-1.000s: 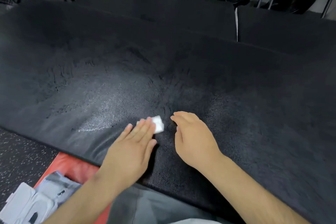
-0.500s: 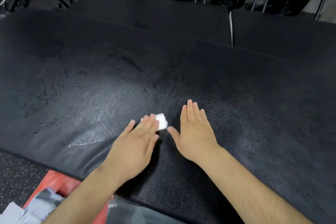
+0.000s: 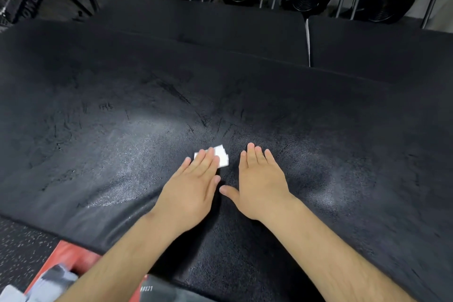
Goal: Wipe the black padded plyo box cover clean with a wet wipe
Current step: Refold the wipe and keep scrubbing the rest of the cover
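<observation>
On the black cover (image 3: 103, 110), flat left hand (image 3: 193, 186) presses the wipe (image 3: 221, 157); right hand (image 3: 261, 186) rests flat.

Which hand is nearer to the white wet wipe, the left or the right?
Left. The left hand presses flat fingers on the wet wipe; the right hand lies flat on the black cover just right of it, apart.

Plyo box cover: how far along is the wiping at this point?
Looks done: a shiny, possibly damp patch on the plyo box cover, left of the hands. In hand: the left hand presses the folded wet wipe flat on the cover; the right hand rests flat beside it. To do: the far half looks matte, with dark scuff marks showing.
</observation>
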A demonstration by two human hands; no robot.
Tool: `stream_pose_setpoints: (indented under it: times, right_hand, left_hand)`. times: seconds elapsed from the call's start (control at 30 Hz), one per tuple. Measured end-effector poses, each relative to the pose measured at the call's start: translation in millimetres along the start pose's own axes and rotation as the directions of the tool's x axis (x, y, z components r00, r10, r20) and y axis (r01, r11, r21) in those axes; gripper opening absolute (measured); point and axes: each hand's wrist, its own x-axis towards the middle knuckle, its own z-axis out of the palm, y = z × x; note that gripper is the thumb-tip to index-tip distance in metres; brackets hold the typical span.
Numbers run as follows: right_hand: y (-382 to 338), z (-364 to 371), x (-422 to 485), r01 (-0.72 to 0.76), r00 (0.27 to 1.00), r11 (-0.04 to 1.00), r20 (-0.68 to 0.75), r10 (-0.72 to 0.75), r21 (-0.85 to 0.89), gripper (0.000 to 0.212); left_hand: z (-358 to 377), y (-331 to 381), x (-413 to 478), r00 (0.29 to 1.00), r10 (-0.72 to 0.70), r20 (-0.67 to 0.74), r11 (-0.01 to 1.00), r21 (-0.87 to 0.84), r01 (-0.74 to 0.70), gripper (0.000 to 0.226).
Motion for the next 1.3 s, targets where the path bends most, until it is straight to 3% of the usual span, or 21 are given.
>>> stream_pose_setpoints:
  times: [0.13, 0.4, 0.5, 0.57, 0.63, 0.7, 0.83, 1.13, 1.3]
  right_hand:
    - [-2, 2, -1, -0.009, 1.000, 1.000, -0.001, 0.009, -0.009, 0.094]
    - [-3, 1, -2, -0.023, 0.999, 1.000, 0.026, 0.023, -0.001, 0.093]
    - [-3, -1, -3, -0.028, 0.999, 0.999, 0.026, 0.027, 0.031, 0.092]
    - [-1, -9, 0, -0.029, 0.999, 0.994, -0.042, 0.033, 0.101, 0.087]
    - [4, -20, 11, -0.017, 0.977, 0.983, -0.207, 0.055, 0.181, 0.081]
    - [13, -30, 28, -0.026, 0.948, 0.981, -0.305, 0.085, 0.195, 0.093]
    - [26, -25, 53, -0.114, 0.983, 0.981, -0.123, 0.134, 0.159, 0.125]
    - [35, -19, 58, -0.107, 0.987, 0.990, -0.108, 0.116, 0.086, 0.125]
    - [34, -20, 61, -0.117, 0.988, 0.991, -0.091, 0.124, 0.070, 0.125]
  left_hand:
    - [2, -4, -9, 1.000, 0.012, -0.007, 0.995, 0.097, -0.011, 0.059]
    - [2, -6, 15, 0.999, 0.031, -0.031, 0.999, 0.027, -0.031, 0.083]
    - [0, -9, 14, 0.999, 0.017, -0.035, 0.998, 0.056, -0.015, 0.069]
    - [-4, -9, 23, 0.999, 0.004, -0.043, 1.000, 0.029, -0.003, 0.073]
    - [-7, -4, 33, 0.999, -0.002, -0.036, 1.000, 0.002, 0.002, 0.079]
    - [-7, 1, 35, 0.999, -0.009, -0.031, 1.000, -0.001, 0.009, 0.079]
    - [-3, 3, 23, 0.999, -0.034, -0.041, 0.998, 0.054, 0.036, 0.071]
    - [-17, 0, 64, 0.999, 0.046, 0.001, 0.998, 0.044, -0.046, 0.085]
    - [-27, -11, 75, 0.994, -0.094, -0.051, 0.995, 0.037, 0.096, 0.075]
